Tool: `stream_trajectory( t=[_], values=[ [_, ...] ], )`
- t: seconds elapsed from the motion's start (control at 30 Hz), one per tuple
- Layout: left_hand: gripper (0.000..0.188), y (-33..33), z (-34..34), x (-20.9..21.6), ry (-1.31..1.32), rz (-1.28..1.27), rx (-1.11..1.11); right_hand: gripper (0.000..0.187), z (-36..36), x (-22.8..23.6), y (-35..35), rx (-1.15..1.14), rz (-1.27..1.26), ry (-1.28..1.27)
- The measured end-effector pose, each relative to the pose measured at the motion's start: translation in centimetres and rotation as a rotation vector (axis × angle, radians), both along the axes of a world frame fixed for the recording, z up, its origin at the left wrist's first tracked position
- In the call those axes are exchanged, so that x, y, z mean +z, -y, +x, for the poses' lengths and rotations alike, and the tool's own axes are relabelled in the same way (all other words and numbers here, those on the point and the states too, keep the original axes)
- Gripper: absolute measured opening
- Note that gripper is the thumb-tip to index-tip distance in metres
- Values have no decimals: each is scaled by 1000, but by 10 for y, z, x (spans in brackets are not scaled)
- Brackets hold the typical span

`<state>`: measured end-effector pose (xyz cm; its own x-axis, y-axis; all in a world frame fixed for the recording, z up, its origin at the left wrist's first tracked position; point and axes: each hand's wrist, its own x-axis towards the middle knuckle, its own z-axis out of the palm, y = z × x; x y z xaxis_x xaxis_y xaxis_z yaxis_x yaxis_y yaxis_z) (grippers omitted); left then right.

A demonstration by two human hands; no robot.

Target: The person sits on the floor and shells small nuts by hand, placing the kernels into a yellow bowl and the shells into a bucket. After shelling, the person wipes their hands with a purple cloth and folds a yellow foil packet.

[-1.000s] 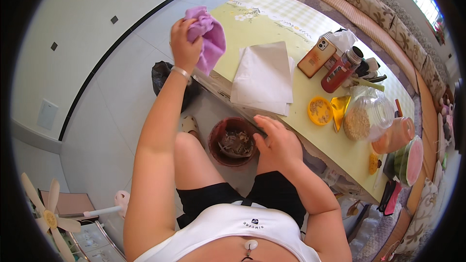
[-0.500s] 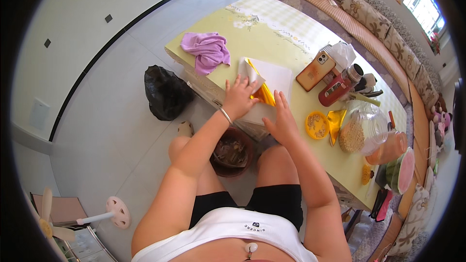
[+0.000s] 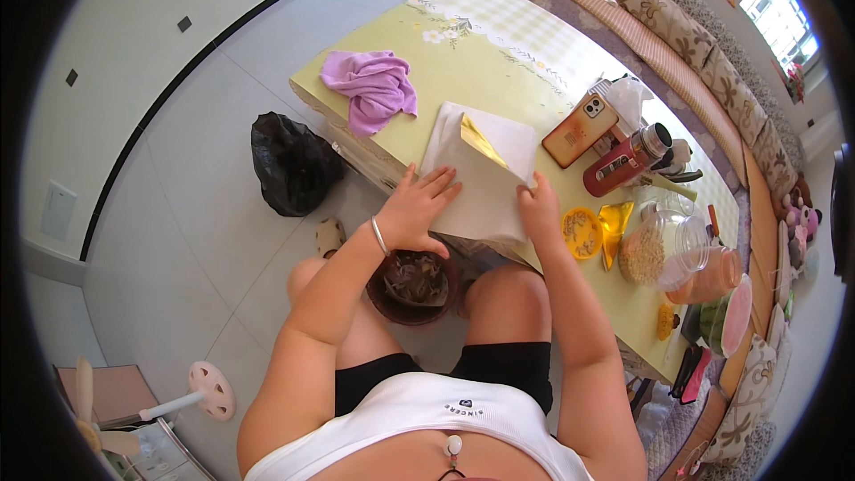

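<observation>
A stack of white paper sheets (image 3: 494, 135) lies at the table's near edge. On top, a white sheet with a shiny gold face (image 3: 476, 200) is loosely bent over, its gold showing as a narrow strip at the far side. My left hand (image 3: 417, 209), fingers spread, rests on the left part of this sheet, with the thumb over the table's edge. At the sheet's right edge, my right hand (image 3: 540, 211) has its fingers curled in and pinches the paper. What lies under its fingers is partly hidden.
Right of my hands are a yellow bowl (image 3: 582, 232), a gold foil piece (image 3: 615, 230), a jar of grains (image 3: 643, 258), a red bottle (image 3: 626, 161) and a phone (image 3: 579, 131). A purple cloth (image 3: 370, 89) lies far left. Below stand a bin (image 3: 411, 312) and black bag (image 3: 294, 165).
The sheet's white side now covers most of the gold that showed between my hands. My left hand has slid nearer and left; my right hand has shifted right and closed on the sheet's edge.
</observation>
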<state>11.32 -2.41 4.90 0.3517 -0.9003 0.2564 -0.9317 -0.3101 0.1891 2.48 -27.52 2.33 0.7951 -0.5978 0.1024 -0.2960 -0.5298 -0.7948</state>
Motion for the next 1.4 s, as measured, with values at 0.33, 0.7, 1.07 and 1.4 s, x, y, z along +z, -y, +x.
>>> stream_trajectory(
  t=[0.33,0.7,1.07,1.4],
  values=[
    [59,-9,6,-4,-199,-204,-28,43,-5,56,-20,638,-1142,208],
    [36,-6,28,1,-522,-431,-133,28,12,47,17,431,-982,87],
    [19,2,26,-21,-1110,-657,265,43,-23,39,29,725,208,97],
    [25,30,31,-25,-823,-639,349,19,5,20,4,200,352,143]
  ],
)
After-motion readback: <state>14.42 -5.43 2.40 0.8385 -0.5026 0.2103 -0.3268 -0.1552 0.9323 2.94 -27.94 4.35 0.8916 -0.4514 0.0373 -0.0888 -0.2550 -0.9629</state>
